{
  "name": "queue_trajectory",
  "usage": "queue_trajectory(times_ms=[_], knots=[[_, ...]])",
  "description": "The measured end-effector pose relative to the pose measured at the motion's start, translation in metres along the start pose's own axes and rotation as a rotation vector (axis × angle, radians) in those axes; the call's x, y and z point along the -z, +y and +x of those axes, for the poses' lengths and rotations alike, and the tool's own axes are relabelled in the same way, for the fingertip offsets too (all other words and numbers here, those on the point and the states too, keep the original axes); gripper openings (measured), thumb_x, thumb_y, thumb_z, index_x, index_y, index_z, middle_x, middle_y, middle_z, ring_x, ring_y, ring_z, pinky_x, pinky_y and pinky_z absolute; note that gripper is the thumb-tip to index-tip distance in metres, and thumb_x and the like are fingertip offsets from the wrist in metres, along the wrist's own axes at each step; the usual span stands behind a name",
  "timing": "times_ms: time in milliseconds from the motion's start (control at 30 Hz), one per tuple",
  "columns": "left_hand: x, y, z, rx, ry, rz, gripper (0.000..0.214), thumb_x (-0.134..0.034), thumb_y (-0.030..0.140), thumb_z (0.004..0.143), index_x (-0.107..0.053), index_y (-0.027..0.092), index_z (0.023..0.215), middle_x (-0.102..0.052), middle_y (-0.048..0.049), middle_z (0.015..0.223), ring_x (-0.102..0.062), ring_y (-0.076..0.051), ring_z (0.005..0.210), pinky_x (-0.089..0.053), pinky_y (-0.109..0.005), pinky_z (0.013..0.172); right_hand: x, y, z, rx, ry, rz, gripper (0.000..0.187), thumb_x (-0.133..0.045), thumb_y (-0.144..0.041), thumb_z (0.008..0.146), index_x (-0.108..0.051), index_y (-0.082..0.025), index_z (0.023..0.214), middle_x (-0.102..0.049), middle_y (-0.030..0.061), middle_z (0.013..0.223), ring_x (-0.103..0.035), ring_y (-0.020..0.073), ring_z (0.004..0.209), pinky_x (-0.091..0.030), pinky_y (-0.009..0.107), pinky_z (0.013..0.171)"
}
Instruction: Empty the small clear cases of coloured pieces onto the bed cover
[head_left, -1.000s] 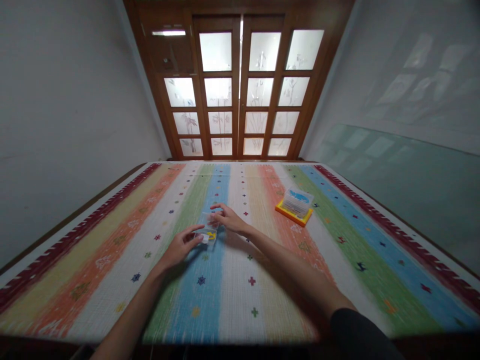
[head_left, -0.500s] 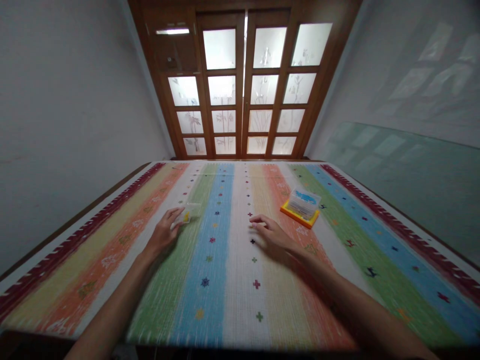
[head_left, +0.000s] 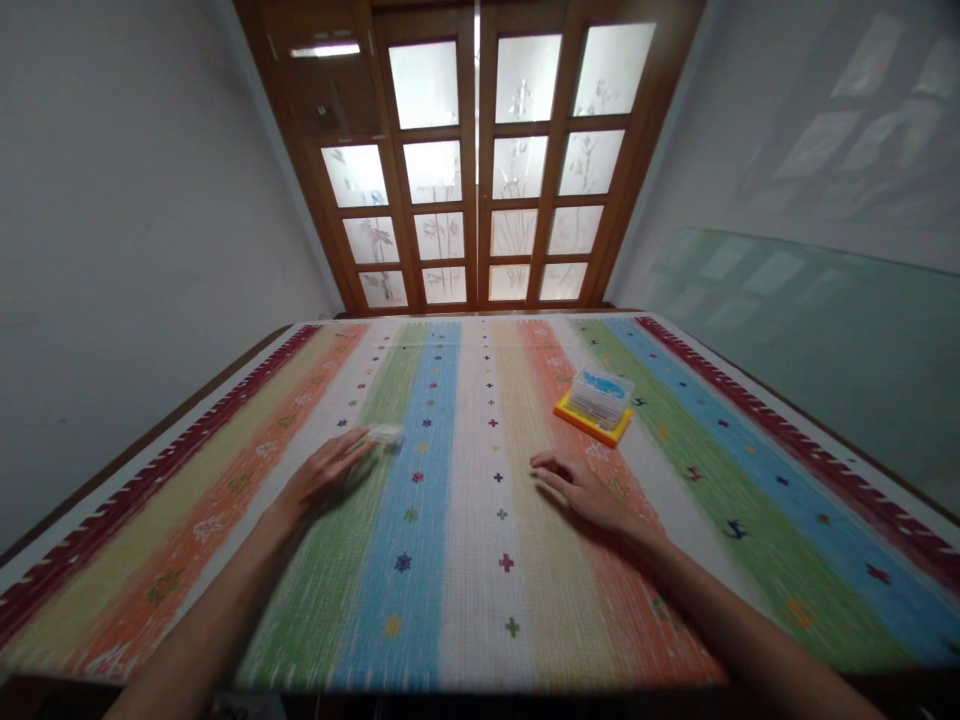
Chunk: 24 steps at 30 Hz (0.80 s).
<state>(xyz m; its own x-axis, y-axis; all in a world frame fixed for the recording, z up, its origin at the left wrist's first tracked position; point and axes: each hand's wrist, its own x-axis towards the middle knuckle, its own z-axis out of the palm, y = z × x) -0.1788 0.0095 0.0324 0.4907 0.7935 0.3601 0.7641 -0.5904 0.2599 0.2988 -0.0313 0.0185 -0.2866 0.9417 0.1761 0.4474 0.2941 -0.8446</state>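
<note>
My left hand (head_left: 328, 470) is over the green stripe on the left, its fingers closed on one edge of a small clear plastic card (head_left: 385, 435). Motion smears the card, and its print cannot be read. On the right, my right hand (head_left: 576, 488) hovers low over the cream and orange stripes, fingers loosely bent and apart, with nothing visible in them. Just beyond it stands a yellow-orange tray (head_left: 587, 427) bearing a stack of clear plastic cards (head_left: 598, 396), the top one printed in blue.
A striped, patterned tablecloth (head_left: 465, 560) covers the table. Wooden doors (head_left: 484, 150) with frosted panes stand past the far edge. A pale wall (head_left: 135, 180) rises on the left, and a greenish glass panel (head_left: 810, 330) leans along the right wall.
The card in my left hand has tipped from upright to nearly flat. My right hand has moved right and slightly nearer to me. The whole view has shifted a little.
</note>
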Motion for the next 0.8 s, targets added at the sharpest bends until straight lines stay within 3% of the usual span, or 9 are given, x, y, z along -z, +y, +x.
queue_trajectory(times_ms=[167, 233, 367, 467, 633, 800], knots=[[0.005, 0.001, -0.002, -0.028, -0.051, -0.021, 0.044, -0.033, 0.033, 0.1, -0.07, 0.025, 0.122, -0.066, -0.0118, 0.135, -0.055, -0.028, 0.135, -0.044, -0.049, 0.116, -0.007, 0.004, -0.001, 0.031, 0.074, -0.016, 0.022, -0.058, -0.04, 0.09, -0.069, -0.022, 0.096, -0.072, 0.0092, 0.102, -0.068, 0.0249, 0.095, -0.054, 0.043, 0.089], [0.006, 0.001, -0.002, 0.01, 0.034, -0.006, 0.041, -0.037, 0.036, 0.1, -0.07, 0.023, 0.121, -0.067, -0.0127, 0.133, -0.06, -0.029, 0.13, -0.046, -0.049, 0.114, -0.008, 0.004, -0.002, 0.047, 0.084, -0.019, 0.021, -0.058, -0.039, 0.09, -0.069, -0.022, 0.094, -0.072, 0.0092, 0.103, -0.067, 0.0242, 0.096, -0.053, 0.042, 0.09], [0.013, 0.0, -0.002, 0.237, 0.341, 0.099, 0.04, -0.053, 0.046, 0.095, -0.065, 0.021, 0.123, -0.067, -0.0139, 0.128, -0.065, -0.03, 0.12, -0.049, -0.051, 0.109, -0.009, 0.004, -0.002, 0.054, 0.083, 0.001, 0.02, -0.058, -0.038, 0.09, -0.069, -0.022, 0.094, -0.072, 0.0095, 0.105, -0.067, 0.0241, 0.097, -0.053, 0.043, 0.091], [0.024, -0.002, -0.007, 0.378, 0.439, 0.126, 0.047, -0.061, 0.048, 0.088, -0.063, 0.019, 0.124, -0.069, -0.0137, 0.124, -0.07, -0.03, 0.106, -0.052, -0.051, 0.103, -0.008, 0.004, -0.002, 0.052, 0.077, 0.006, 0.019, -0.058, -0.038, 0.089, -0.069, -0.023, 0.093, -0.073, 0.0098, 0.106, -0.068, 0.0248, 0.098, -0.054, 0.044, 0.091], [0.04, -0.005, -0.026, 0.645, 0.424, 0.126, 0.049, -0.063, 0.049, 0.084, -0.065, 0.02, 0.123, -0.071, -0.0126, 0.113, -0.071, -0.031, 0.1, -0.055, -0.046, 0.094, -0.003, 0.0, -0.003, 0.058, 0.035, -0.028, 0.019, -0.057, -0.039, 0.09, -0.068, -0.024, 0.095, -0.073, 0.0093, 0.104, -0.07, 0.0246, 0.095, -0.056, 0.043, 0.088], [0.048, -0.001, -0.045, 0.901, 0.255, 0.239, 0.063, -0.057, 0.062, 0.084, -0.064, 0.018, 0.129, -0.075, -0.0129, 0.095, -0.071, -0.034, 0.093, -0.055, -0.044, 0.082, 0.028, -0.006, 0.006, 0.21, 0.086, -0.227, 0.02, -0.053, -0.037, 0.094, -0.069, -0.025, 0.095, -0.073, 0.0106, 0.111, -0.068, 0.027, 0.104, -0.053, 0.047, 0.095]])
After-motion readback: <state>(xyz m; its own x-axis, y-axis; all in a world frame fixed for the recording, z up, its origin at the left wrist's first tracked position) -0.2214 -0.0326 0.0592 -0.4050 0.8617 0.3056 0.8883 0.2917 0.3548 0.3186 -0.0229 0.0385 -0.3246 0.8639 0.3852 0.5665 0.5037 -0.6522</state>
